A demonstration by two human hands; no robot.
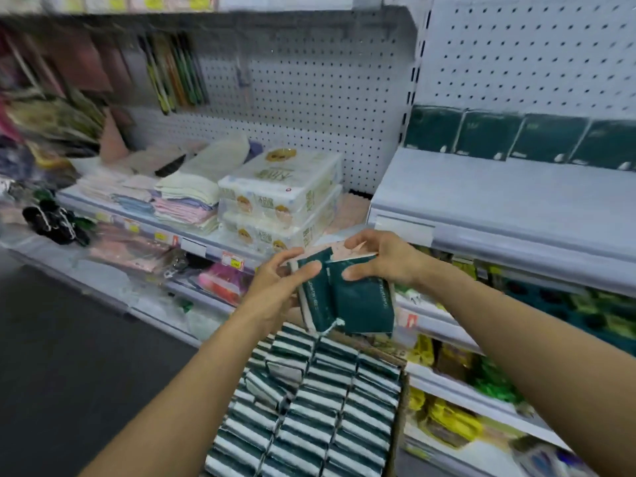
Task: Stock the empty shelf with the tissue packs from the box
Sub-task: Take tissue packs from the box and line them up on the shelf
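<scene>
- Packs (344,297), two dark green ones, are held above the box (401,390)
- left hand (275,287) grips one pack
- right hand (382,259) grips the other
- shelf (499,197), up right of the box, holds four packs at its back

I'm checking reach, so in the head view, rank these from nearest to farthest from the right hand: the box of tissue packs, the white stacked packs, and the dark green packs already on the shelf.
From the right hand:
1. Box of tissue packs, just below.
2. White stacked packs, up and left.
3. Dark green packs on the shelf, up at the back right.
</scene>
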